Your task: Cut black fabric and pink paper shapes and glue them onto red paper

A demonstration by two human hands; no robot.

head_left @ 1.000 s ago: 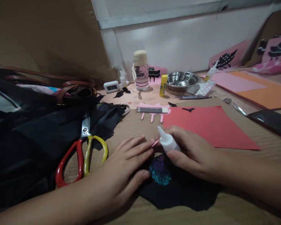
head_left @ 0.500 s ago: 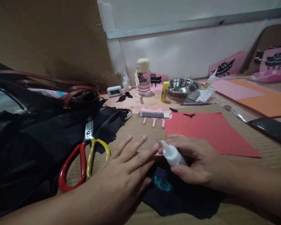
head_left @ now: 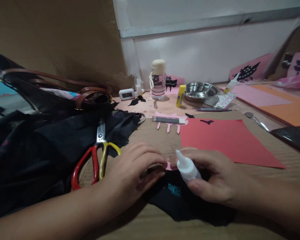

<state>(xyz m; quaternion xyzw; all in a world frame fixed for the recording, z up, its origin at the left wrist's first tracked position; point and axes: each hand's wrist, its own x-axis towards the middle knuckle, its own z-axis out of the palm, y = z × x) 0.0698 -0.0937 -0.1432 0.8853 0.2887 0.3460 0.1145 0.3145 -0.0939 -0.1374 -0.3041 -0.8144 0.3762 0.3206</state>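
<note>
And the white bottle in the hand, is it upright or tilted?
Tilted: the white bottle slants in the right hand, nozzle up-left.

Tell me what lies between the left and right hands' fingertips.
In the head view, a small pink paper-like piece shows between left hand and right hand; turquoise-patterned black cloth lies nearer the wearer.

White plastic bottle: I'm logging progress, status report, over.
Right hand gripping white plastic bottle. Left hand at small pink paper piece, by black cloth. Red-and-yellow-handled metal scissors near left hand.
</note>
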